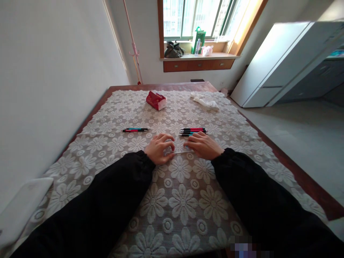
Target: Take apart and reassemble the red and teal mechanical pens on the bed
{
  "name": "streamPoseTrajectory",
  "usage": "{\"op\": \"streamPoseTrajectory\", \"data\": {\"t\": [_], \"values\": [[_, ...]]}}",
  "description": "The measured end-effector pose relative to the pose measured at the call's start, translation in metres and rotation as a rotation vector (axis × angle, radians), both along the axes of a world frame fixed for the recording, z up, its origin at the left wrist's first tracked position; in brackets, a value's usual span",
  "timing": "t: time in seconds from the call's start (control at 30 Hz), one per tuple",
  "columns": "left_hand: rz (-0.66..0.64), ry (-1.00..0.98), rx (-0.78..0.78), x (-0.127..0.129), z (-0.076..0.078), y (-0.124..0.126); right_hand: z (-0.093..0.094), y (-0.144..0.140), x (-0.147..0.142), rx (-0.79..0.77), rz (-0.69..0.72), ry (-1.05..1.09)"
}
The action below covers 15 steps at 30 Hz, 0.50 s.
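Both my hands rest on a white lace tablecloth with a flower pattern (182,200). My left hand (160,148) and my right hand (203,145) hold the two ends of a thin clear object (179,152), perhaps a transparent pen case, lying flat between them. Several pens (192,131) in red, black and teal lie just beyond my right hand. Two more pens (135,129) lie to the left of my left hand. Black sleeves cover both arms.
A red tissue pack (156,100) and a crumpled white cloth (205,100) lie at the far end of the wooden table (301,175). A white wall runs along the left. A white cabinet (279,64) stands to the right, a window sill with bags behind.
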<state>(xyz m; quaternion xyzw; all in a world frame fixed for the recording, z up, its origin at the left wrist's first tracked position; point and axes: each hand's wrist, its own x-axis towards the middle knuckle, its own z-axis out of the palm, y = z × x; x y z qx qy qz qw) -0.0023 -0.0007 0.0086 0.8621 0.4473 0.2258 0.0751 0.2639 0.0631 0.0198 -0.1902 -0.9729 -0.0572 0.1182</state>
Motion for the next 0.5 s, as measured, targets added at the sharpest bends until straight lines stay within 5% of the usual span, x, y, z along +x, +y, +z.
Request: {"op": "streamPoseTrajectory", "data": {"t": [0.2, 0.5], "values": [[0.005, 0.005, 0.075, 0.0, -0.001, -0.002, 0.009, -0.007, -0.004, 0.168, 0.019, -0.031], [-0.022, 0.021, 0.071, 0.0, 0.0, -0.002, 0.017, -0.015, -0.01, 0.187, 0.011, -0.044]]}}
